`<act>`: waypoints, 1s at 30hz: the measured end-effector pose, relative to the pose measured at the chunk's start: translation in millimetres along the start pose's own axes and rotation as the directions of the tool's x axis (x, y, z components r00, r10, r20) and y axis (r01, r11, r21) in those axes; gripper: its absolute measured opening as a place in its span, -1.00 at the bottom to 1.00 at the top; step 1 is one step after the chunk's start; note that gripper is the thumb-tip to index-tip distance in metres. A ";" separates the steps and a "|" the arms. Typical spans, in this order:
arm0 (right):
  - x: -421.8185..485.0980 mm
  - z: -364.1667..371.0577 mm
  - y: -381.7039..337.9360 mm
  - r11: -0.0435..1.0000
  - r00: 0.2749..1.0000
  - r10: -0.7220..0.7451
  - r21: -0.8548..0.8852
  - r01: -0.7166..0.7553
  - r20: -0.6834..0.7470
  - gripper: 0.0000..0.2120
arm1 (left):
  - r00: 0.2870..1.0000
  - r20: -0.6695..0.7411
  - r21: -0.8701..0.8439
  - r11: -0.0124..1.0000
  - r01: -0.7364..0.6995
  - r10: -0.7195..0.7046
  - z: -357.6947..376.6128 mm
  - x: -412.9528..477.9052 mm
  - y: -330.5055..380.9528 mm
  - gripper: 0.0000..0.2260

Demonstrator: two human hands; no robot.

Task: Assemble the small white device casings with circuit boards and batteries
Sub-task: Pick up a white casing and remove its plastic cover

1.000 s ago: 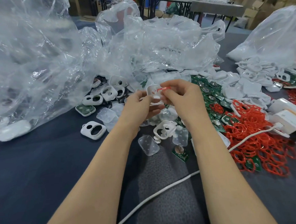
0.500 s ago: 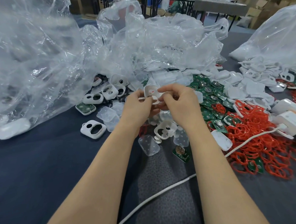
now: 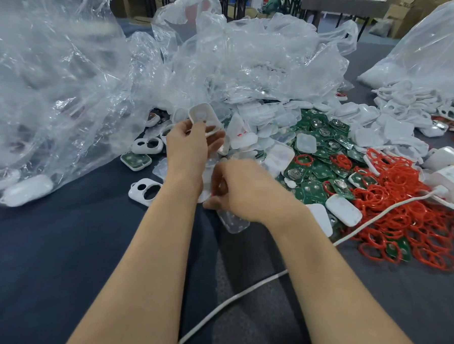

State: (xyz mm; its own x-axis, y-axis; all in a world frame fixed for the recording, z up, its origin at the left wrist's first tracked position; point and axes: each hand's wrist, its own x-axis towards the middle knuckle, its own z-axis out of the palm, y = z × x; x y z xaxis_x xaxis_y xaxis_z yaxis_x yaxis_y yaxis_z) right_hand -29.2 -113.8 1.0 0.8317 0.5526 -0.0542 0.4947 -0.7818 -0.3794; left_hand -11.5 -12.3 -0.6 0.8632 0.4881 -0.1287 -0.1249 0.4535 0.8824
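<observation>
- desk: dark cloth top; its open surface shows at near left, between the bags and the forearms.
- clear plastic bags: heaped high along the far and left sides, walling off the far half; another bag sits at far right.
- left hand: raised over the pile at centre, fingers and thumb grasping a white casing by its lower end, with its hollow side towards the camera.
- right hand: low over the near edge of the pile, fingers curled down among translucent covers; it is blurred, so i cannot tell whether it grips anything.
- change: half a second ago both hands met on the casing at centre. now the right hand has dropped nearer and the left alone keeps the casing, lifted a little farther.
- green circuit boards: strewn just right of the hands, mixed with white covers.
- red rings: a tangled heap at near right, touching the boards.
- two-hole casing front: lies flat just left of the left forearm, with more of its kind beyond.
- white cable: runs from the white boxes at right, across the rings and under the right forearm.
</observation>
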 end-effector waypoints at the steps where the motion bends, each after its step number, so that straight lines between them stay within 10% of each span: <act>1: 1.1 0.7 0.4 1.000 1.000 -0.001 0.005 0.001 -0.017 -0.81 | 1.000 0.004 0.004 1.000 -0.001 0.001 0.3 -0.5 -0.4 -0.89; 5: -1.9 -20.8 20.8 0.964 0.981 0.044 0.267 0.008 -0.189 -0.85 | 0.999 0.031 0.051 0.999 0.005 -0.007 1.2 -0.8 -1.9 -0.91; 9: -4.5 -36.7 40.3 0.706 0.888 0.231 0.696 0.128 -0.398 -0.85 | 0.989 0.148 0.165 0.986 0.006 -0.031 3.4 -4.3 -5.6 -0.88; 30: 13.8 -10.4 45.4 0.889 0.777 0.208 0.446 0.103 -0.594 -0.99 | 0.868 0.486 0.428 0.837 -0.342 0.107 5.0 -15.6 -16.2 -0.73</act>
State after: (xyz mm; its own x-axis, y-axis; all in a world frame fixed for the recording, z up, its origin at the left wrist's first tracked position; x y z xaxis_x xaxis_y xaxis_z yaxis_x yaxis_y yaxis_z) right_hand 7.3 -144.8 -7.4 0.8990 0.0952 0.4275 0.4130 -0.5092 -0.7551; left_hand -20.5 -31.0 -10.6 0.9731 0.1100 0.2024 -0.1909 -0.1064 0.9758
